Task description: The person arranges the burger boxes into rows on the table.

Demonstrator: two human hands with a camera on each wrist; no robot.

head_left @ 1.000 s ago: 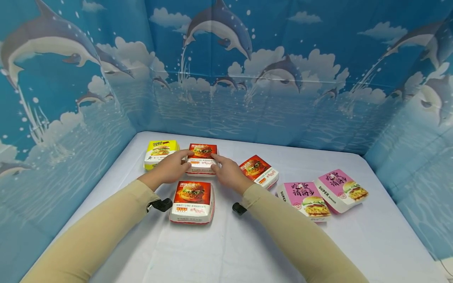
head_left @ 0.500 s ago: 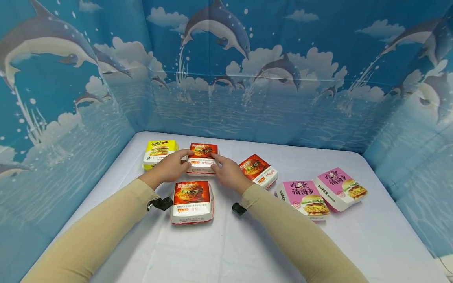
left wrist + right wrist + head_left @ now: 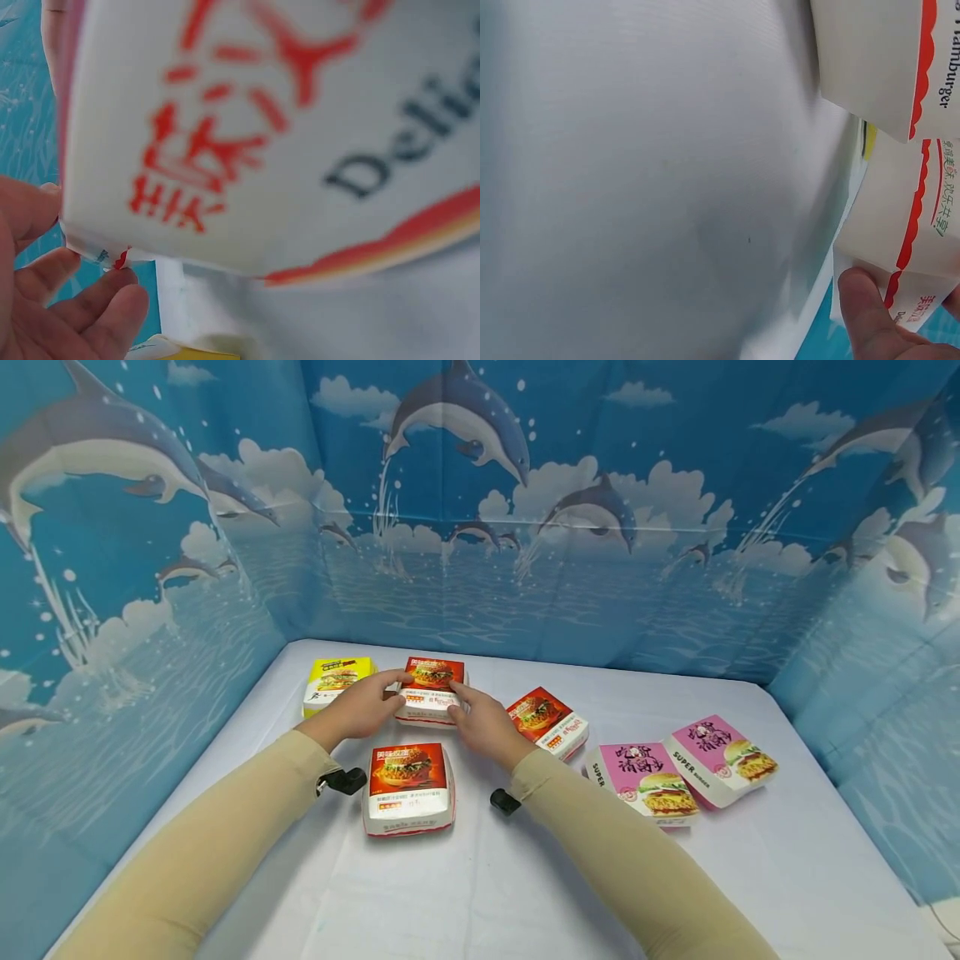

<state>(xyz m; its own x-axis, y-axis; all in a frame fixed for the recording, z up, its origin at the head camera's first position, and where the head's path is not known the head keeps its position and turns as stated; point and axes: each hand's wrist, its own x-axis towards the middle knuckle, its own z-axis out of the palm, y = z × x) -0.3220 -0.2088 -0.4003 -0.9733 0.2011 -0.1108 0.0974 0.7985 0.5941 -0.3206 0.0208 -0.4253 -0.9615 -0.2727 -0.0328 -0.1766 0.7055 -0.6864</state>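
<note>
A red-and-white burger box is held from both sides at the back left of the table. My left hand grips its left side, fingertips at the upper edge. Opposite, my right hand grips the right side, and its thumb presses a corner in the right wrist view. Nearer to me, between the forearms, lies a second red-and-white burger box, untouched; its side fills much of the left wrist view. A yellow burger box sits just left of the held one, partly covered by my left hand.
Right of my right hand lies a tilted red-and-white box. Two pink burger boxes lie farther right, edges close together. The white-covered table meets a blue dolphin-print curtain at the back and sides.
The held burger box has shifted slightly away from me and to the right, with my left hand following it. My right hand stays nearly in place; the other boxes stand as before.
</note>
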